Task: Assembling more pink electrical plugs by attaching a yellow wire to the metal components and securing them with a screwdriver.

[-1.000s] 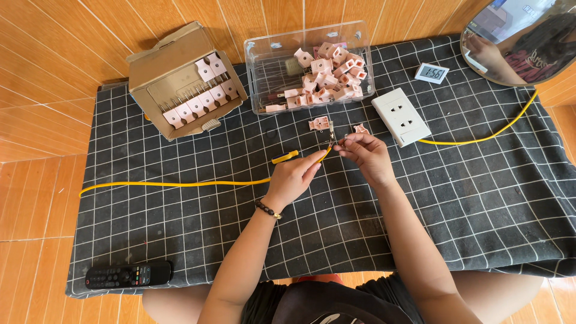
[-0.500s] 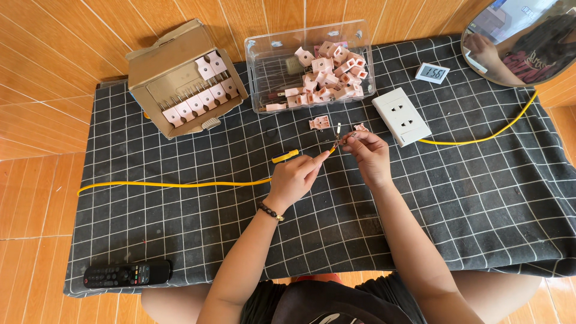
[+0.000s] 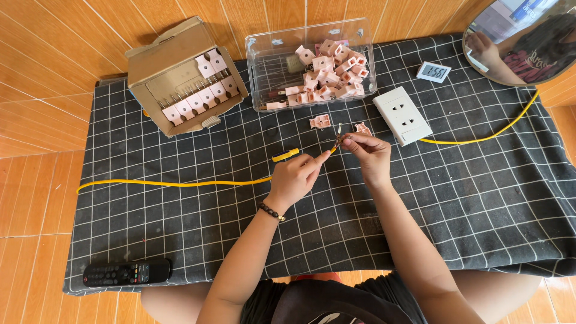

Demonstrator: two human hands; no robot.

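A: Where does the yellow cable [image 3: 174, 182] lie?
B: Lengthwise leftward across the checked cloth [image 3: 480, 198]; its stripped end sits between both hands.
A: Fingers?
B: Left hand [image 3: 295, 180] pinches the cable; right hand [image 3: 369, 153] pinches the bare wires, equally near.

Thin yellow cable [image 3: 174, 183] lying across checked cloth, stripped end [image 3: 338, 141] raised between fingertips
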